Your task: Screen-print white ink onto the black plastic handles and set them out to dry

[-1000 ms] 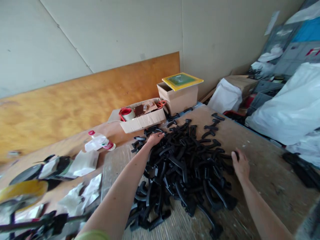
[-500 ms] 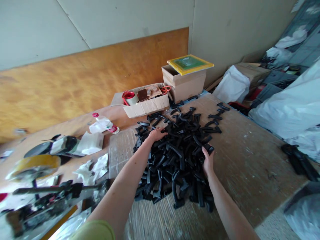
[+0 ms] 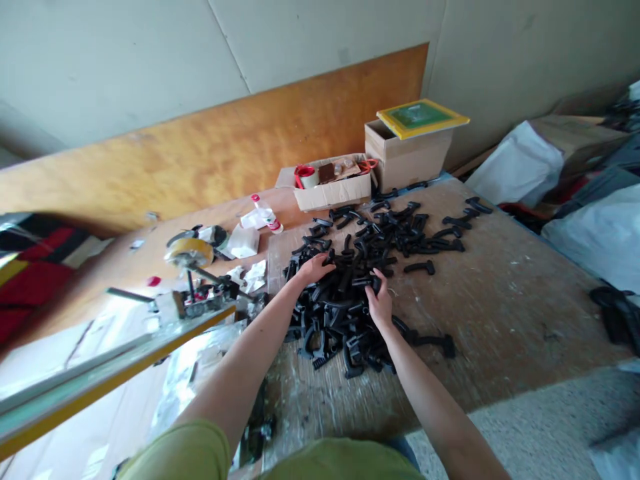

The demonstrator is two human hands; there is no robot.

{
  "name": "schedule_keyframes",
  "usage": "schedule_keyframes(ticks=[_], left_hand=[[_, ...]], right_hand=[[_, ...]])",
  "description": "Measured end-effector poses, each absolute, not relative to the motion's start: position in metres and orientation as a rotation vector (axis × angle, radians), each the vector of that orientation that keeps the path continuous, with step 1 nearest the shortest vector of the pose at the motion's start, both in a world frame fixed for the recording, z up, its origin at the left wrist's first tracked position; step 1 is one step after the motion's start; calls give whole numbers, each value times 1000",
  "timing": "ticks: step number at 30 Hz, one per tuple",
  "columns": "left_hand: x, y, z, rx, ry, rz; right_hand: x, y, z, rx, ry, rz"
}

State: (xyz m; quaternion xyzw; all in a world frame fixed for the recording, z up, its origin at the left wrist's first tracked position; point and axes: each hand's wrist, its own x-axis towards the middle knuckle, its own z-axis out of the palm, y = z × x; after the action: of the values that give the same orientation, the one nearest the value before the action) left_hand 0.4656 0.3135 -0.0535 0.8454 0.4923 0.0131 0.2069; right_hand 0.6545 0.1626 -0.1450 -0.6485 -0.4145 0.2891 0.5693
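A heap of black curved plastic handles point(image 3: 333, 317) lies on the worn wooden table in front of me. My left hand point(image 3: 316, 268) is at the heap's left side, fingers curled round a black plastic handle point(image 3: 330, 257) whose end shows between thumb and fingers. At the heap's right side, my right hand point(image 3: 381, 303) grips another black plastic handle point(image 3: 364, 283) between thumb and fingers. Other handles lie close about both hands, and the undersides of my fingers are partly hidden among them.
Behind the heap stand an open carton point(image 3: 330, 195) with tape and tools and a taller box point(image 3: 413, 157) bearing a yellow-framed screen point(image 3: 423, 117). A plastic bottle point(image 3: 270, 219), a clamp-like metal fixture point(image 3: 200, 303) and a yellow-edged frame point(image 3: 125, 373) are left. White sacks point(image 3: 597, 220) lie right.
My right hand has moved left, closer to my left hand, with a handle in its grip. The heap has spread, with some handles now lying to the right of my wrist. The view has turned left.
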Motion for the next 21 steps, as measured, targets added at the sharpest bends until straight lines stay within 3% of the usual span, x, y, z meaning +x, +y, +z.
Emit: schedule_keyframes(ticks=[13,17,21], left_hand=[[426,209,-27,2324,1434,35],[406,191,-34,2369,1380,276],[358,156,-27,2430,1218,596]], right_hand=[[645,136,-112,-1331,-1857,449],[650,134,-102,-1404,-1988,441],[645,126,-75,-1540,-1992,130]])
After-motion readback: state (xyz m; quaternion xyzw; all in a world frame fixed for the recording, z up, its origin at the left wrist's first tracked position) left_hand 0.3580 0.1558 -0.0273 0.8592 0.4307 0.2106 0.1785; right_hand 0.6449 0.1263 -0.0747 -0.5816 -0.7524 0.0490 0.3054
